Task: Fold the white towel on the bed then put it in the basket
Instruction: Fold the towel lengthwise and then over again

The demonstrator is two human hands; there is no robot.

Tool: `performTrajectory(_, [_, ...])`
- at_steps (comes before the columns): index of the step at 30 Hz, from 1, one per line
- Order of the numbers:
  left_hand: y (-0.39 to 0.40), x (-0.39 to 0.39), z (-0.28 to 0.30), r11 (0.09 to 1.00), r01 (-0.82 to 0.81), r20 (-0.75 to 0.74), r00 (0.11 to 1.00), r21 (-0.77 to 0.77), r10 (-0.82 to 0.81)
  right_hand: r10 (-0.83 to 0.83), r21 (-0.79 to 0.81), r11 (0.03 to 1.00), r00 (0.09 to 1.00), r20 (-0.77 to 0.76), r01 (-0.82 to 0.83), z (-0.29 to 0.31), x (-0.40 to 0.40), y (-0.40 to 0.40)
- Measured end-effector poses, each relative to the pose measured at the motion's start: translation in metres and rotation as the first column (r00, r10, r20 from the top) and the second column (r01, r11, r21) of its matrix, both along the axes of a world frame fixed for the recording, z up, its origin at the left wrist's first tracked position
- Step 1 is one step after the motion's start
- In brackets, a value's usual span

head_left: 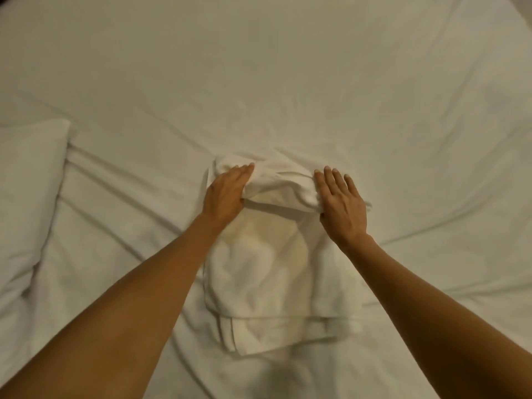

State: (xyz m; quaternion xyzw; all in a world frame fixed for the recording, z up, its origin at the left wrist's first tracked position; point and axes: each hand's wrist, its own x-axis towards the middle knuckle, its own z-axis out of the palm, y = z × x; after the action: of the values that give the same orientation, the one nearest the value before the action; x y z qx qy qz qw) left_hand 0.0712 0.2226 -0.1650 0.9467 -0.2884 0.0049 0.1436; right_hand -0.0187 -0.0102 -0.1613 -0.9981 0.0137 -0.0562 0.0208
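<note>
The white towel lay on the bed, nearer the bed's near edge than its far one and roughly midway between the left and right sides. It was already folded into a narrow stack, with several layered edges showing at its near end. Its far end was turned up and over into a thick roll or fold that ran crosswise.

The left hand was at the left end of that raised fold, palm down. Its grip was clamped on the towel: the fingers lay over the top of the fold, with the cloth bunched under the hand. The right hand lay at the right end of the fold, palm down with its fingers spread apart and flat, pressing on the towel's edge and the sheet beside it rather than pinching anything. Both forearms reached in from the near edge, one on each side of the towel.

A white pillow rested at the bed's left edge, well apart from the towel. The sheet was creased, with wrinkles running out from where the hands pressed.
</note>
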Motion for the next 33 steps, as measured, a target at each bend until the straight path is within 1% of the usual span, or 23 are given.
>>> performTrajectory(4, [0.010, -0.060, -0.002, 0.999, 0.006, -0.015, 1.000, 0.043, -0.005, -0.008, 0.027, 1.000, 1.000, -0.021, 0.009, 0.008, -0.060, 0.015])
performTrajectory(6, [0.010, -0.087, 0.001, 0.999, 0.009, -0.044, 0.999, 0.037, -0.007, -0.030, 0.044, 0.999, 0.998, -0.048, 0.032, 0.010, -0.089, 0.021])
performTrajectory(9, [0.016, -0.124, 0.004, 1.000, -0.025, -0.017, 1.000, 0.015, 0.025, -0.023, 0.068, 0.997, 0.996, -0.088, 0.029, 0.013, -0.126, 0.027])
performTrajectory(11, [0.023, -0.146, -0.001, 0.999, -0.036, -0.012, 0.999, 0.035, 0.037, 0.001, 0.075, 0.997, 0.995, -0.101, 0.006, 0.013, -0.147, 0.031])
performTrajectory(15, [0.033, -0.184, -0.014, 0.994, -0.033, -0.005, 0.999, 0.104, 0.033, 0.009, 0.072, 0.997, 0.990, -0.143, 0.001, 0.000, -0.179, 0.033])
performTrajectory(19, [0.028, -0.209, -0.033, 0.991, -0.032, -0.044, 0.998, 0.127, 0.038, 0.010, 0.059, 0.998, 0.982, -0.191, 0.001, -0.020, -0.200, 0.026])
performTrajectory(22, [0.036, -0.224, -0.044, 0.989, 0.024, -0.192, 0.981, 0.148, 0.004, 0.063, 0.100, 0.995, 0.937, -0.344, -0.030, -0.035, -0.217, 0.020])
performTrajectory(24, [0.044, -0.231, -0.047, 0.989, 0.068, -0.288, 0.957, 0.130, -0.028, 0.093, 0.142, 0.989, 0.917, -0.389, -0.040, -0.038, -0.226, 0.020])
performTrajectory(26, [0.050, -0.239, -0.048, 0.995, 0.058, -0.310, 0.950, 0.083, -0.029, 0.097, 0.186, 0.982, 0.927, -0.363, -0.030, -0.035, -0.230, 0.024])
performTrajectory(29, [0.053, -0.244, -0.042, 0.993, 0.044, -0.310, 0.951, 0.107, -0.009, 0.126, 0.244, 0.968, 0.944, -0.305, -0.051, -0.024, -0.226, 0.027])
performTrajectory(31, [0.051, -0.239, -0.036, 0.997, -0.014, -0.315, 0.948, 0.076, 0.038, 0.104, 0.248, 0.968, 0.958, -0.266, -0.036, -0.020, -0.218, 0.028])
performTrajectory(33, [0.046, -0.230, -0.032, 0.996, -0.027, -0.294, 0.954, 0.083, 0.051, 0.067, 0.259, 0.966, 0.962, -0.264, 0.004, -0.020, -0.207, 0.030])
